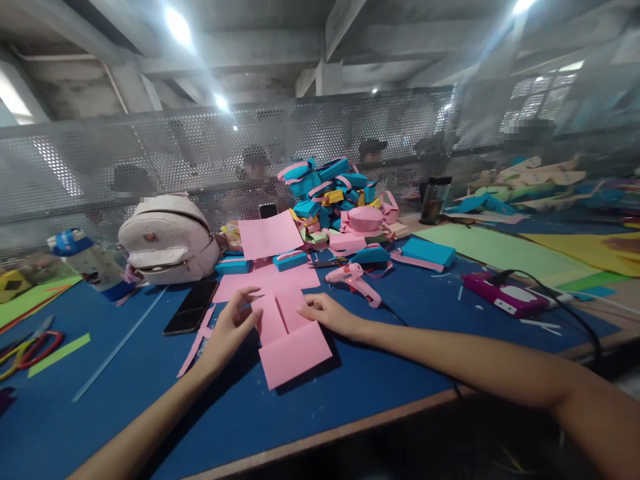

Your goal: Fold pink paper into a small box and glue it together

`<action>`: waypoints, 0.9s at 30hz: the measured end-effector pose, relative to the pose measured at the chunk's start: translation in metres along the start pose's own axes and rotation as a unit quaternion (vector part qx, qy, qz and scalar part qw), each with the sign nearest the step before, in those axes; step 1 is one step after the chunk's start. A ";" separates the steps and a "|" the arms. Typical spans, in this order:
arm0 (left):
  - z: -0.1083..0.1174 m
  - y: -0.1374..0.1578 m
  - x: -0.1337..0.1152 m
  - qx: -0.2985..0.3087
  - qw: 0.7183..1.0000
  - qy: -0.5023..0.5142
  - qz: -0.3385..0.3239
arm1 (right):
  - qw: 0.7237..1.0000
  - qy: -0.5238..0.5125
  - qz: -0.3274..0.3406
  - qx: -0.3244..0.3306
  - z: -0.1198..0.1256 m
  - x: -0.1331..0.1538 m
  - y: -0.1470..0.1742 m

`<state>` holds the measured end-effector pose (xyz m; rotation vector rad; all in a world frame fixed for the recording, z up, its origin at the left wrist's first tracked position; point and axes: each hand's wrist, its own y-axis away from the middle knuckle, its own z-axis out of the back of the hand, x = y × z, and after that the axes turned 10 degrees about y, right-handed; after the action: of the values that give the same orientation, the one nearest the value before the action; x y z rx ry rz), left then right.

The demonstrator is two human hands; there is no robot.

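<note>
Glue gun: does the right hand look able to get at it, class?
Probably yes: the glue gun lies just beyond the right hand, with nothing visible between them, though that hand may need to release the folded pink paper.

The folded paper [295,357] is pink, the glue gun [353,280] pink, the table [240,420] blue, the backpack [167,230] whitish.

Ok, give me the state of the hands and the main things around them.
Pink paper: partly folded, narrow gap between two panels
Left hand: thumb and fingers parted
Right hand: at the paper's right edge, grip unclear
Pink glue gun: on its side
Black phone: flat, screen dark
Backpack: upright
White bottle: blue lid on
Red-handled scissors: lying down, blade opening unclear
Purple device: lying flat
</note>
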<state>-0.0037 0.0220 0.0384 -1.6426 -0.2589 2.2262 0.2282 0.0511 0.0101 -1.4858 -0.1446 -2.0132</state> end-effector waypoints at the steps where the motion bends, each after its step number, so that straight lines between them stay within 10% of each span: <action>1: -0.002 0.002 0.000 0.024 0.999 0.017 0.024 | 1.000 -0.001 -0.004 0.002 0.001 0.000 0.000; 6: -0.009 0.013 -0.004 0.121 0.983 0.005 0.142 | 0.993 0.091 -0.051 0.055 0.012 0.005 0.010; 12: -0.010 0.020 0.006 0.143 0.966 -0.208 0.058 | 0.897 0.439 -0.042 0.031 0.017 0.011 0.016; 19: -0.008 0.018 0.027 0.141 0.945 -0.291 -0.038 | 0.798 0.528 0.285 0.059 0.010 -0.011 0.007; 27: -0.004 0.030 0.039 0.095 0.924 -0.329 -0.171 | 0.849 0.454 0.235 0.131 0.010 -0.016 0.000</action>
<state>-0.0158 0.0096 -0.0078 -0.6428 -0.4415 2.3501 0.2391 0.0624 -0.0005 -0.2459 0.3035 -1.9553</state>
